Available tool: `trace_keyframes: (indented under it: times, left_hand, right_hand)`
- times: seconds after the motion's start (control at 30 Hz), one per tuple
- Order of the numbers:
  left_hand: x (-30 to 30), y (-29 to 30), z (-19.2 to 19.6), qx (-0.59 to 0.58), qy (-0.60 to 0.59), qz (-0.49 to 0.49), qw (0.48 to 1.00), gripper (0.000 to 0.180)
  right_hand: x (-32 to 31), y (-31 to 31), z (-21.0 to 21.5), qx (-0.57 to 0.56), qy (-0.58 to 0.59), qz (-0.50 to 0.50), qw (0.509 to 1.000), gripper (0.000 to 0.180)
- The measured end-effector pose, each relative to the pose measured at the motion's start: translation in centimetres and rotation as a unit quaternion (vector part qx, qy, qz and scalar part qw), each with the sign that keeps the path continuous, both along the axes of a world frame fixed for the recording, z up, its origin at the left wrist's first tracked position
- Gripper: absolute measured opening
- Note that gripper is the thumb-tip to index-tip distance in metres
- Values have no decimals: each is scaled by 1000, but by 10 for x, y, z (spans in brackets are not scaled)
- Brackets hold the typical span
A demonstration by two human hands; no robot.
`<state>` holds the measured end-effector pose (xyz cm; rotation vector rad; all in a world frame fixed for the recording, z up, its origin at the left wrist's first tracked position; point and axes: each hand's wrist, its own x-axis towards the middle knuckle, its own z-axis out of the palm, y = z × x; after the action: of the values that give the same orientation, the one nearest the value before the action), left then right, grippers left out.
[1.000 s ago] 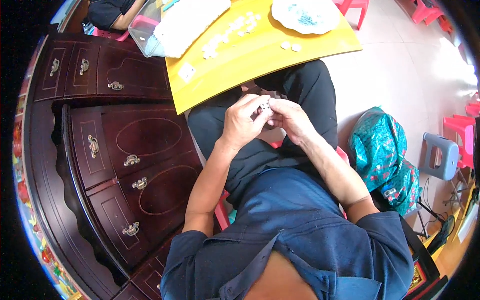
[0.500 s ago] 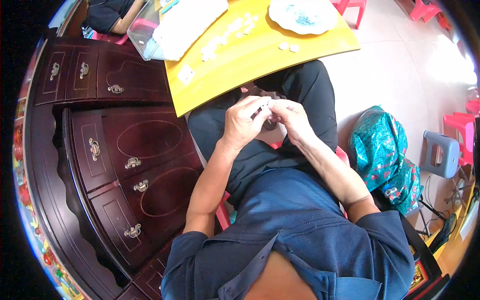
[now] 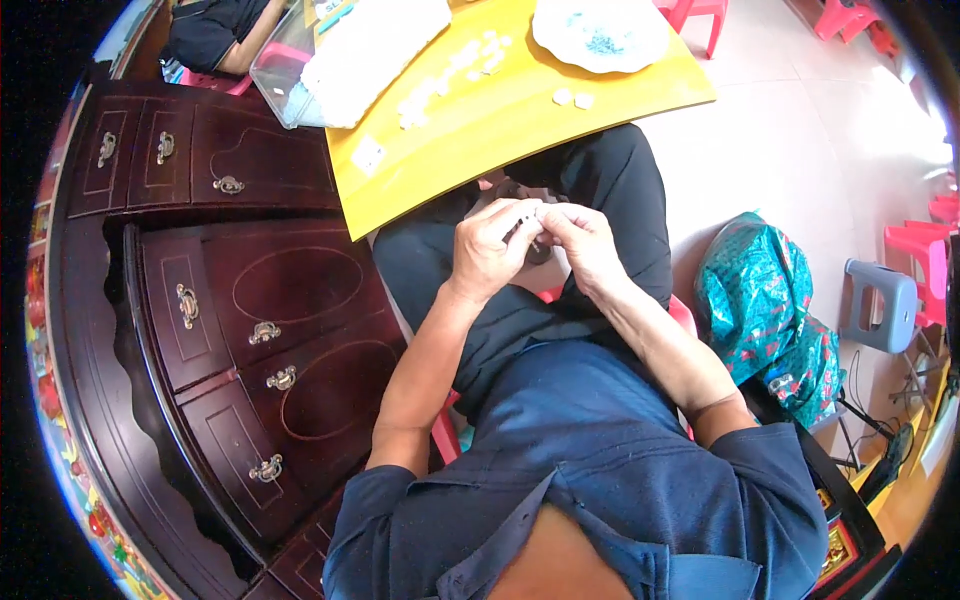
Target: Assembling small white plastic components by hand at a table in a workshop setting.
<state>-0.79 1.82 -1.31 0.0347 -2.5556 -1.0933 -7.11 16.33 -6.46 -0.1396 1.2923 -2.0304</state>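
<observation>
My left hand (image 3: 488, 248) and my right hand (image 3: 586, 242) meet above my lap, just short of the yellow table's (image 3: 420, 190) near edge. Both are closed, fingertips pinched together around a small whitish piece (image 3: 533, 213). Fingers cover most of it, so its kind cannot be made out. On the table lie several small white pieces (image 3: 465, 60) in a loose band, two more white pieces (image 3: 572, 99) nearer me, and a flat white square (image 3: 368, 154) at the left. A scalloped white plate (image 3: 560, 50) at the far side carries small bluish bits.
A white sheet-like bundle (image 3: 370, 65) and a clear plastic bin (image 3: 275, 75) are at the table's far left. Dark wooden drawers (image 3: 300, 280) stand close on my left. To the right are a green bag (image 3: 755, 290) and a blue-grey stool (image 3: 880, 305). Another person's arm (image 3: 260, 40) shows far left.
The hands stay together over my lap with only slight finger movement around the small piece. The view has shifted slightly.
</observation>
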Motion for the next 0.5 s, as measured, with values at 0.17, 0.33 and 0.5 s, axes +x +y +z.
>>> trace_keyframes:
  times: [0.17, 0.33, 0.5]
  left_hand:
    - [-4, 9, 14, 39, -52, 25, 998, 26]
    - [-12, 2, 21, 15, -60, 34, 998, 17]
    - [-36, -10, 25, -31, -37, 51, 998, 11]
  right_hand:
    - [-4, 0, 4, 0, 4, -13, 1000, 19]
    - [-9, -2, 12, 0, 47, -23, 999, 19]
    - [-11, -2, 14, -38, -103, -33, 993, 28]
